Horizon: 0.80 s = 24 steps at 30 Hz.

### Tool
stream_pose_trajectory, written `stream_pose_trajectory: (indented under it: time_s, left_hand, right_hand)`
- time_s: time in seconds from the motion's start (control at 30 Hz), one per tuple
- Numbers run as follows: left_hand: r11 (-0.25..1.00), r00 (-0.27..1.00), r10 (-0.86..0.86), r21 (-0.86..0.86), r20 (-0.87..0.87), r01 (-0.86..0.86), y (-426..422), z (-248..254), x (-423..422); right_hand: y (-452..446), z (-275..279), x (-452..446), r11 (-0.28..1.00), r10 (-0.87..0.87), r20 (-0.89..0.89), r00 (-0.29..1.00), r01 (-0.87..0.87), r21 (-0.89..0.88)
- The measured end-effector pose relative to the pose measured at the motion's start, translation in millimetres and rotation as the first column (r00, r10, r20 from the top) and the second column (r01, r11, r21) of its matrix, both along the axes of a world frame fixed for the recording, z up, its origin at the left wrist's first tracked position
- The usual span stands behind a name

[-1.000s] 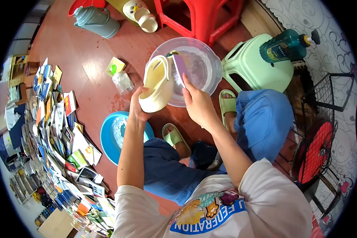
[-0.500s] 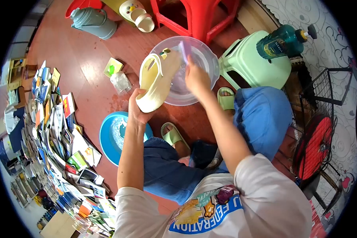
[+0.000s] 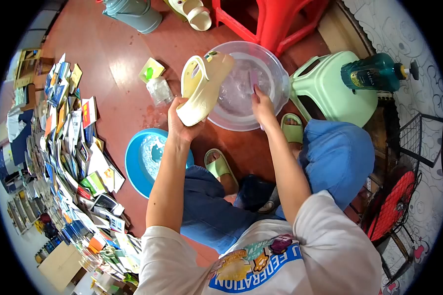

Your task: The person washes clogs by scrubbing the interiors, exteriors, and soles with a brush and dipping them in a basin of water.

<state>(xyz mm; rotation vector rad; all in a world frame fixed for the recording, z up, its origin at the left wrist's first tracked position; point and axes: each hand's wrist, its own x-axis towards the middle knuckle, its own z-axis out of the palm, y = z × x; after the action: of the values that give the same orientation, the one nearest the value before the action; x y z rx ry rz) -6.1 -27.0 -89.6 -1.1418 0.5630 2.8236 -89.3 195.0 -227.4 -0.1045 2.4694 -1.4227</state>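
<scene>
My left hand (image 3: 182, 122) is closed around the heel of a cream clog (image 3: 200, 98), holding it tilted with the toe pointing away from me. Small charms sit near its toe. Below and beside the clog is a clear plastic basin (image 3: 281, 73) with water in it. Over the basin's right part, my right hand (image 3: 264, 107) grips a light purple brush (image 3: 253, 78); its bristles cannot be made out. A blue basin (image 3: 131, 160) with suds stands near my left forearm.
A green stool (image 3: 325, 83) bears a teal pump bottle (image 3: 371, 72). Behind the clear basin is a red stool (image 3: 266, 24). Another clog (image 3: 198, 17), a thermos (image 3: 133, 14) and a clear bag (image 3: 159, 91) are on the floor. Books (image 3: 83, 147) pile up at left.
My right hand has drawn the brush away from the clog, to the right and down over the basin. The clog stays in my left hand. The whole view has shifted somewhat.
</scene>
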Motion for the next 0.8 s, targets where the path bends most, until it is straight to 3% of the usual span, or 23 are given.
stream_pose_trajectory:
  time_s: [0.07,0.1,0.17,0.23,0.27,0.3,0.37,0.5,0.57,0.6,0.63,0.73,0.77,0.8]
  left_hand:
    - [1.000,1.000,-0.004,-0.010,-0.009,0.003,6.1,2.1,-3.1]
    - [1.000,1.000,0.018,-0.020,0.007,-0.018,10.8,5.4,-6.0]
    - [0.999,0.999,0.041,-0.026,0.013,-0.041,11.5,3.3,-6.3]
    - [1.000,0.999,-0.012,0.000,-0.050,0.012,10.0,-4.3,-7.5]
    - [1.000,1.000,0.016,0.003,-0.013,-0.016,17.0,2.4,-7.8]
    - [1.000,0.999,0.022,0.010,-0.029,-0.021,18.5,3.1,-9.6]
    - [0.998,0.998,0.026,0.055,-0.052,-0.023,19.5,7.9,-10.1]
    - [1.000,0.995,-0.009,0.026,-0.096,0.012,17.8,12.5,-12.1]
    - [0.998,0.994,0.021,0.069,-0.107,-0.013,9.7,2.0,-13.5]
    - [0.999,0.999,0.042,-0.011,-0.007,-0.042,14.8,21.5,-15.7]
    - [0.999,0.999,0.050,-0.008,-0.013,-0.050,17.9,26.2,-16.1]
    - [0.999,0.998,-0.002,-0.044,-0.056,-0.001,32.3,44.7,-14.7]
    - [0.999,0.998,0.002,-0.043,-0.057,-0.004,30.6,40.5,-13.9]
    - [0.999,0.998,0.029,-0.023,-0.059,-0.031,28.5,32.2,-13.0]
  right_hand:
    - [8.6,115.2,13.0,0.993,0.023,0.326,0.945,0.017,-0.120]
    - [12.4,148.4,22.3,0.983,0.044,0.347,0.937,0.021,-0.181]
    - [16.7,190.0,40.1,0.940,0.154,0.222,0.963,-0.074,-0.332]
    - [9.0,198.4,53.0,0.892,0.238,-0.021,0.971,-0.228,-0.390]
    - [0.3,194.5,56.4,0.911,0.249,-0.162,0.955,-0.288,-0.296]
    - [-3.3,201.5,51.7,0.959,0.267,-0.175,0.948,-0.279,-0.051]
    - [-10.1,211.0,36.1,0.965,0.262,-0.038,0.964,-0.260,0.044]
    - [-6.2,206.2,29.8,0.969,0.246,-0.096,0.964,-0.242,0.056]
    - [-0.8,220.9,52.7,0.939,0.325,-0.230,0.917,-0.341,-0.035]
    - [2.3,223.0,51.9,0.932,0.346,-0.209,0.915,-0.360,-0.034]
    - [5.5,225.1,51.0,0.925,0.367,-0.188,0.911,-0.379,-0.033]
    - [0.8,220.4,22.0,0.908,0.330,-0.083,0.940,-0.292,0.302]
    - [-1.3,196.9,10.6,0.927,0.321,-0.223,0.920,-0.257,0.273]
    - [-7.7,189.7,1.1,0.917,0.299,-0.182,0.937,-0.229,0.327]
